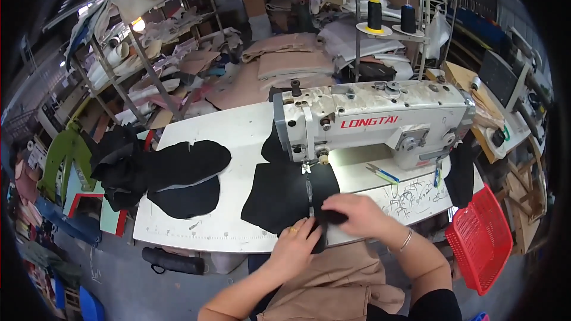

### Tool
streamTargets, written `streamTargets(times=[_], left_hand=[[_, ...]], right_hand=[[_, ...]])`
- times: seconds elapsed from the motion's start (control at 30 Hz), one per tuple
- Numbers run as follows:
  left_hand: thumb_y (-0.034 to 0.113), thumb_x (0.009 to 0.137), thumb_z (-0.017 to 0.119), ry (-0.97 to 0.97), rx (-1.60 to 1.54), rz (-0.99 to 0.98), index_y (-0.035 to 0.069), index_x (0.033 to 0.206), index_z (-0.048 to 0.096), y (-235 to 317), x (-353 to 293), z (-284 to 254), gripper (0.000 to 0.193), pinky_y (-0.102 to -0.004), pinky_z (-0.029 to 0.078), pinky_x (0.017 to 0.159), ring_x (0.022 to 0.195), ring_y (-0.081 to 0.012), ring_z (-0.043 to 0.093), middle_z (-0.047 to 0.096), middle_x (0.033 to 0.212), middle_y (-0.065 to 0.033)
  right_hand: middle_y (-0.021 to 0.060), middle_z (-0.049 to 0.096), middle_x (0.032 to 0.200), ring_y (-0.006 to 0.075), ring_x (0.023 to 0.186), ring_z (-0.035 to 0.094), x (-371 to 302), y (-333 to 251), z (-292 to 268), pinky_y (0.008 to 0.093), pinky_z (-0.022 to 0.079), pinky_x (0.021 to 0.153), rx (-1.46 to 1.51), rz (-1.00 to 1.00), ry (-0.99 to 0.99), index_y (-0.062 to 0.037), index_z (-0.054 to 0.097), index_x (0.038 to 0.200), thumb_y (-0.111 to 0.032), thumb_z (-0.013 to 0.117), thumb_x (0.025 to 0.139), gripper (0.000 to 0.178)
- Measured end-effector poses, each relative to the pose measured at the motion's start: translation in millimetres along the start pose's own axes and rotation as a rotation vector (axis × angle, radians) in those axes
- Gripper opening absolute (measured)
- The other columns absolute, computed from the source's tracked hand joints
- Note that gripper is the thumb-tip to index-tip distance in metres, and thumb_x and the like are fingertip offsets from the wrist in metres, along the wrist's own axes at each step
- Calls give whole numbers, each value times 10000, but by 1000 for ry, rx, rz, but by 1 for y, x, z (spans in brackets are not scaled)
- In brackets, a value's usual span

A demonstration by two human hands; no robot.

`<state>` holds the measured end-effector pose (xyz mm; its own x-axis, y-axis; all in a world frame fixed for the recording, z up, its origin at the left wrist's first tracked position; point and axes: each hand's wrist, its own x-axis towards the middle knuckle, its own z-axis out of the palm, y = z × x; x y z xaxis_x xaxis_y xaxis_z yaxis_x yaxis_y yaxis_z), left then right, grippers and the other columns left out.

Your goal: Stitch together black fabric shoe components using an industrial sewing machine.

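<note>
A black fabric piece lies on the white sewing table, its upper edge by the presser foot of a sewing machine. A pale strip runs down the cloth from the foot towards me. My left hand, with a ring on one finger, is closed on the near edge of the cloth, fingers bent. Just to its right, my right hand is closed on a folded-up black part of the fabric. Its fingertips are partly hidden by the cloth.
More black cut pieces are stacked on the table's left. Thread snips and loose thread ends lie right of the needle. A red plastic basket stands at the right. Thread cones sit behind the machine. Brown cloth covers my lap.
</note>
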<state>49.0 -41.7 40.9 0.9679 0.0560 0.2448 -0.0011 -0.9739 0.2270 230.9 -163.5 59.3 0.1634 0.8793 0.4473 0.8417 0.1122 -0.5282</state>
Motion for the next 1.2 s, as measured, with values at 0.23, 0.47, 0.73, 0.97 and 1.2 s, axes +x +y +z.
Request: streamTargets(times=[0.23, 0.47, 0.73, 0.97, 1.2], left_hand=[[153, 650, 698, 197, -102, 54, 37, 1160, 548, 0, -3, 15, 544, -346, 460, 892, 1102, -238, 557, 585, 1166, -92], [140, 742, 554, 152, -11, 98, 27, 1135, 562, 20, 16, 28, 409, -351, 446, 901, 1051, -247, 564, 582, 1158, -120], [244, 730, 673, 91, 219, 13, 124, 1122, 611, -8, -11, 8, 415, -543, 230, 1054, 1265, -272, 395, 547, 1212, -60], [189, 739, 673, 193, -111, 101, 110, 1042, 637, -24, -11, 18, 315, -413, 362, 1008, 1108, -234, 544, 611, 1097, -31], [152, 744, 644, 215, -17, 122, 113, 1043, 625, -26, -10, 23, 302, -367, 412, 963, 1063, -228, 566, 609, 1091, -32]], right_hand=[[112, 639, 844, 232, 692, 623, 2, 3, -4, 317, 506, 627, 101, 184, 252, -46, 635, 971, -50, 637, 776, 194], [127, 640, 780, 252, 675, 635, 24, -14, -13, 338, 520, 606, -95, 43, -79, -37, 646, 924, -50, 615, 753, 175], [84, 606, 938, 254, 911, 616, -4, -9, 12, 355, 509, 741, -218, 54, -227, -67, 624, 1005, -73, 608, 732, 273], [76, 630, 1103, 228, 1053, 599, -6, -7, 26, 398, 460, 921, -295, -54, -255, -80, 619, 1008, -87, 621, 755, 253], [99, 625, 1096, 234, 1052, 596, -2, -8, 23, 394, 436, 934, -353, -27, -300, -62, 590, 964, -93, 573, 753, 214]])
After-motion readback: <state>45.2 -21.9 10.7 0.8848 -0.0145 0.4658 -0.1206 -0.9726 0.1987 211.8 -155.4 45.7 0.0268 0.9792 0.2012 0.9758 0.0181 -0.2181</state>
